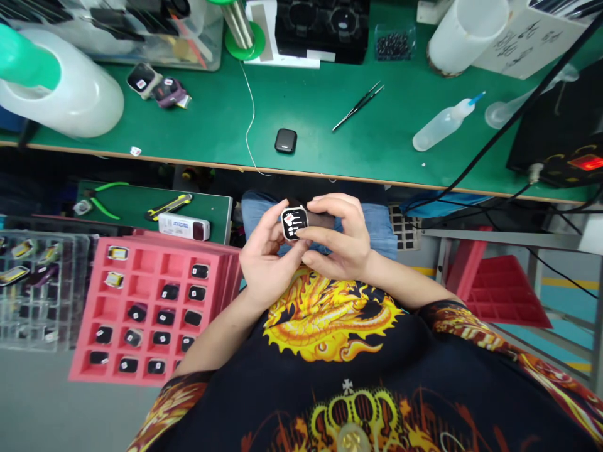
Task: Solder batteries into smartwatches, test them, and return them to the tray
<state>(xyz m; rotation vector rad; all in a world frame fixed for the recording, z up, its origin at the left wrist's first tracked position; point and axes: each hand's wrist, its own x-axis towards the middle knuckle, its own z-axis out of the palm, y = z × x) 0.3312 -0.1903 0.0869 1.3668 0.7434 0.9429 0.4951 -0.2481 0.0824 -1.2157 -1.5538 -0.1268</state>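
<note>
A smartwatch (293, 225) with a light metal case is held above my lap, its screen lit with white text and icons. A small white and red sticker lies on the screen. My left hand (267, 260) is closed around the watch, fingers and thumb gripping its case. From the other side, my right hand (342, 235) reaches over with fingers apart, and one fingertip touches the lower edge of the screen. Its palm side is shaded. On the bench beyond the hands lies a small black square case (286, 140).
Tweezers (358, 107), a squeeze bottle (445, 124) and a solder spool (241, 28) are on the green bench (311, 94). Two watches (157, 86) lie at its left. A pink foam tray (141, 307) holds several watch bodies. A black cable (499, 138) crosses the right side.
</note>
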